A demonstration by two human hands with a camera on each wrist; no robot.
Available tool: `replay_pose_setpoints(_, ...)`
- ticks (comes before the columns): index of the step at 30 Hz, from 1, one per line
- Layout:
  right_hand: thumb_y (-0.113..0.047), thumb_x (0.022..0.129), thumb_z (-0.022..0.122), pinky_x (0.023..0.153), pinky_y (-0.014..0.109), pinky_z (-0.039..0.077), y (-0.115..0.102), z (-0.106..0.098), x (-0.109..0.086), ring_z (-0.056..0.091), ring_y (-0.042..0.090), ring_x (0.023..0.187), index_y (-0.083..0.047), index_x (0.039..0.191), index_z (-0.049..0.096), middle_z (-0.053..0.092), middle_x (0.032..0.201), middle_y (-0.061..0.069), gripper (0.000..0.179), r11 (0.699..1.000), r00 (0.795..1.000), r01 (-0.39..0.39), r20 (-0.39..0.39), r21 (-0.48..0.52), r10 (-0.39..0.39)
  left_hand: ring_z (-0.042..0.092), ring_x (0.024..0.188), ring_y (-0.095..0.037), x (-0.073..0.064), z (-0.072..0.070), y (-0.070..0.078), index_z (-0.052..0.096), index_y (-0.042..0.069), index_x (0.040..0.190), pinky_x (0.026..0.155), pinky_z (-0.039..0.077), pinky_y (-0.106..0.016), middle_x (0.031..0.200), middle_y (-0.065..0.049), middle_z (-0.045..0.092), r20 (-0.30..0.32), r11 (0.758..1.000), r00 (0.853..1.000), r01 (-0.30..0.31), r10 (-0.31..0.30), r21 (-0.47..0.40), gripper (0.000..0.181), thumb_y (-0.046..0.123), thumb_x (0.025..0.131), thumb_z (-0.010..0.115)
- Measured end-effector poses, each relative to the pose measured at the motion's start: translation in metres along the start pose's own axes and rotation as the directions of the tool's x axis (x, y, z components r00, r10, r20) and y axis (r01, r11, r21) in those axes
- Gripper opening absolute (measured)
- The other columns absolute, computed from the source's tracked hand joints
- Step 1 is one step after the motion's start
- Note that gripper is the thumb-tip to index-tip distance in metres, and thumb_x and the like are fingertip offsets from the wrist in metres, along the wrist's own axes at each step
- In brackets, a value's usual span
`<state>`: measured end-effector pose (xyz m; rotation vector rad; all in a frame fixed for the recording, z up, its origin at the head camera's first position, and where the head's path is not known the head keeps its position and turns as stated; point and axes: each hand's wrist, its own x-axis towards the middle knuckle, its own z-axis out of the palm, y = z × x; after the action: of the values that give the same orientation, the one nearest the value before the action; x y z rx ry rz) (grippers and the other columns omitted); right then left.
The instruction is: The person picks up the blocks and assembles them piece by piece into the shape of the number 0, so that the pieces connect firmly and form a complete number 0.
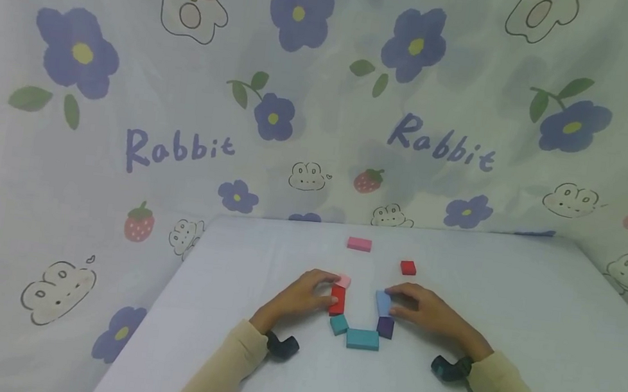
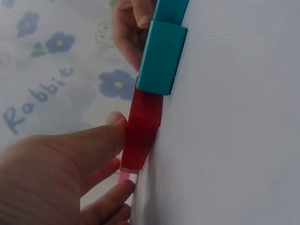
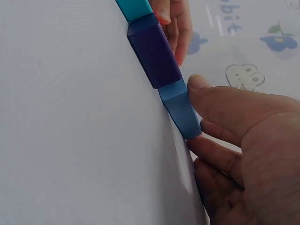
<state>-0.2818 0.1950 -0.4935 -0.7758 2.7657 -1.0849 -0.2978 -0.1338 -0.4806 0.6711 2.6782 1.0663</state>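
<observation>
My left hand (image 1: 303,295) has its thumb against a red rectangular block (image 1: 338,301), while its index fingertip touches a small light pink block (image 1: 344,281) at that block's far end. Opposite, my right hand (image 1: 426,309) holds a light blue block (image 1: 383,303), thumb on its side and index finger by its far end. A dark purple block (image 3: 154,54) meets the light blue block's near end. Nearer the person lie a small teal block (image 2: 163,57) and a longer teal block (image 1: 363,339). Together the blocks form a U shape.
Farther back on the white table (image 1: 510,309) lie a pink rectangular block (image 1: 359,244) and a small red block (image 1: 408,268). A patterned cloth (image 1: 331,94) with flowers and rabbits hangs behind the table. Each wrist wears a black device (image 1: 283,346).
</observation>
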Motion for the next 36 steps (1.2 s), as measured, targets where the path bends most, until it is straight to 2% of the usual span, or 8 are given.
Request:
replay_pose_setpoints(10,-0.044,0.091,0.07,0.11,0.053,0.043,-0.002,0.002,-0.002,0.052,0.029,0.134,-0.02,0.134,0.061,0.062,0.137,0.001,0.051,1.0,1.0,-0.011,-0.001,-0.01,0.011,0.044,0.14,-0.024,-0.003,0.002,0.0,0.052,0.022,0.144,0.113,0.04,-0.052,0.146,-0.001,0.053,0.002,1.0,1.0,0.001,-0.001,0.005,0.054,0.036,0.094,0.068)
replay_pose_setpoints(16,-0.042,0.092,0.069,0.109,0.051,0.044,-0.001,0.004,0.001,0.054,0.028,0.134,-0.02,0.137,0.058,0.061,0.139,0.0,0.051,0.996,0.999,-0.043,-0.015,0.074,0.044,0.042,0.142,-0.025,-0.004,0.002,-0.003,0.052,0.026,0.144,0.113,0.04,-0.055,0.148,0.0,0.05,-0.002,1.0,1.0,0.026,-0.026,0.009,0.054,0.037,0.093,0.068)
replay_pose_setpoints(20,-0.042,0.095,0.065,0.105,0.046,0.05,0.002,0.0,0.006,0.059,0.025,0.128,-0.02,0.135,0.059,0.063,0.135,-0.001,0.046,0.986,0.995,-0.086,-0.039,0.146,0.093,0.042,0.142,-0.025,-0.006,0.0,-0.005,0.052,0.026,0.144,0.113,0.04,-0.054,0.147,0.0,0.051,-0.003,0.999,0.999,0.037,-0.037,0.022,0.053,0.035,0.094,0.068)
replay_pose_setpoints(24,-0.035,0.097,0.065,0.091,0.036,0.058,0.005,-0.014,0.008,0.065,0.023,0.11,-0.015,0.129,0.064,0.068,0.124,0.004,0.037,0.973,0.985,-0.118,-0.097,0.198,0.139,0.042,0.142,-0.023,-0.005,-0.002,-0.003,0.052,0.025,0.144,0.115,0.039,-0.053,0.147,0.001,0.051,-0.001,0.999,1.0,0.023,-0.023,0.023,0.053,0.037,0.094,0.067)
replay_pose_setpoints(27,-0.03,0.098,0.064,0.079,0.028,0.058,0.011,-0.028,0.01,0.064,0.021,0.097,-0.013,0.124,0.066,0.07,0.115,0.005,0.031,0.976,0.975,-0.137,-0.15,0.169,0.163,0.041,0.143,-0.023,-0.004,-0.003,0.0,0.052,0.025,0.144,0.116,0.037,-0.052,0.147,0.001,0.051,-0.007,1.0,1.0,0.009,-0.009,0.025,0.054,0.041,0.094,0.067)
replay_pose_setpoints(30,-0.03,0.099,0.063,0.075,0.025,0.055,0.019,-0.041,0.011,0.061,0.022,0.096,-0.012,0.125,0.066,0.069,0.112,0.005,0.031,0.979,0.965,-0.18,-0.177,0.091,0.194,0.041,0.143,-0.024,-0.004,-0.003,0.001,0.052,0.024,0.143,0.117,0.036,-0.053,0.147,0.001,0.052,-0.006,1.0,1.0,0.006,-0.006,0.025,0.055,0.043,0.094,0.067)
replay_pose_setpoints(32,-0.03,0.099,0.063,0.077,0.027,0.055,0.026,-0.048,0.012,0.06,0.023,0.098,-0.013,0.125,0.066,0.069,0.112,0.006,0.032,0.975,0.959,-0.215,-0.177,0.056,0.222,0.041,0.143,-0.023,-0.003,-0.002,0.001,0.053,0.024,0.143,0.116,0.037,-0.053,0.147,0.001,0.052,-0.003,1.0,1.0,0.007,-0.007,0.021,0.055,0.043,0.094,0.067)
replay_pose_setpoints(36,-0.029,0.098,0.064,0.083,0.037,0.056,0.039,-0.06,0.015,0.061,0.026,0.102,-0.01,0.125,0.066,0.069,0.112,0.008,0.033,0.979,0.967,-0.203,-0.162,-0.008,0.199,0.042,0.142,-0.024,-0.002,-0.001,0.001,0.053,0.023,0.143,0.115,0.038,-0.053,0.146,0.0,0.052,-0.004,1.0,1.0,0.002,-0.002,0.013,0.054,0.041,0.094,0.067)
